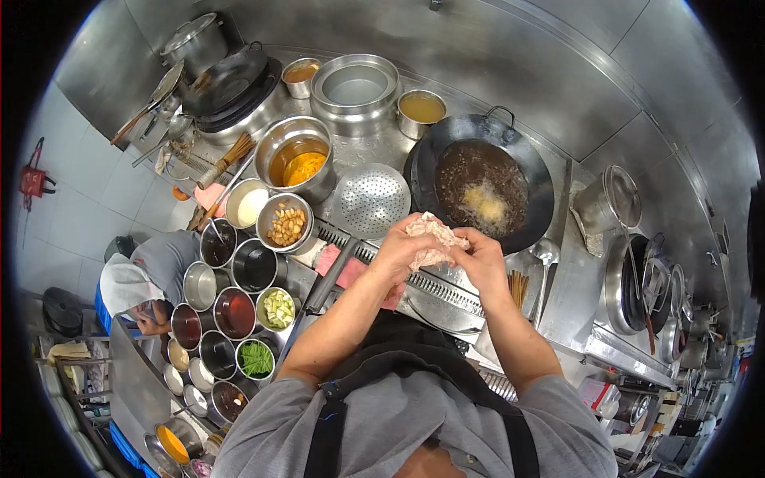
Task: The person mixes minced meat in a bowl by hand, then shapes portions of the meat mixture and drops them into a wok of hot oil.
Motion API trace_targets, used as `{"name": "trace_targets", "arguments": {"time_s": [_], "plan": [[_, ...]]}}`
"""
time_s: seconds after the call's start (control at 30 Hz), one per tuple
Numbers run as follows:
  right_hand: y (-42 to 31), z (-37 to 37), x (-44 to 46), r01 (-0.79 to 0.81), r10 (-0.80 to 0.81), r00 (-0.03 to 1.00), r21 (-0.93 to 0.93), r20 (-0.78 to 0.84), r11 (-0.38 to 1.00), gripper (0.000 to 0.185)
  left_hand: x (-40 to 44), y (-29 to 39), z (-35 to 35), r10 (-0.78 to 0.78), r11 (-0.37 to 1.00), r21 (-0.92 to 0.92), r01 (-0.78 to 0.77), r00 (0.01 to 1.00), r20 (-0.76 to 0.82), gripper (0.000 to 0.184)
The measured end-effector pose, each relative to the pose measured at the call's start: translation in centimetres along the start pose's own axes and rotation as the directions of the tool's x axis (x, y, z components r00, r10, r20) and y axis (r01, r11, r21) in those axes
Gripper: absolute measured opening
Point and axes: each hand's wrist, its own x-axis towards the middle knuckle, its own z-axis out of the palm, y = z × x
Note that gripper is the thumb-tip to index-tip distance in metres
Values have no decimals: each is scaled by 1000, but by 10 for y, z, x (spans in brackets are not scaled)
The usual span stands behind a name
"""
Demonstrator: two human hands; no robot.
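My left hand (394, 251) and my right hand (480, 259) are both closed on one pale pink, crumpled piece of coated meat (430, 237). They hold it up between them, just in front of the black wok (542, 179). Dark, bubbling oil (466, 167) fills the wok's bowl. A pale golden piece of food (484, 203) froths in that oil near the front. To the left of the wok a round perforated strainer (370, 199) lies on the steel counter, beyond my left hand.
Metal pots of sauces and a bowl of browned chunks (287, 225) crowd the left side, with cut greens (256, 358) nearer me. A ladle (546, 253) lies right of the wok. Another person (143, 279) stoops at far left. More pans (629, 283) stand right.
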Motion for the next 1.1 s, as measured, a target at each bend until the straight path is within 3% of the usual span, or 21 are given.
{"name": "trace_targets", "arguments": {"time_s": [0.03,0.07,0.13,0.33,0.53,0.6,0.67,0.83,0.87,0.97,1.1], "plan": [[7,-1,0,-114,112,993,189,22,975,22,0,0,0,9,998,-60,-10,1000,-15,32],[11,-1,1,-115,112,993,188,25,975,22,0,1,0,18,993,-119,-22,999,-31,32],[19,-1,0,-129,128,991,505,37,854,17,0,2,-1,16,988,-151,-21,999,-31,31],[26,-1,-3,-153,173,985,633,30,759,18,-2,0,-7,22,972,-234,-26,1000,-18,30],[12,12,-7,-152,180,984,586,11,796,27,5,-1,-12,31,976,-215,-35,999,-23,29],[14,17,-10,-124,123,992,438,32,890,30,0,-3,-10,32,982,-184,-36,999,-22,31],[16,19,-10,-129,131,991,448,26,885,31,-2,-6,-10,49,984,-170,-51,999,-11,31],[19,16,-14,-151,160,986,158,-44,976,23,-5,-14,-8,72,997,-36,-73,997,-41,31],[20,15,-14,-149,157,987,157,-43,976,23,-5,-12,-7,75,996,-35,-77,996,-41,31],[29,9,-19,-261,253,964,445,78,857,15,-9,-11,-9,45,989,-138,-57,995,-93,31],[32,1,-25,-277,271,957,580,100,766,12,-6,-6,-17,26,967,-247,-56,992,-121,32]]}}
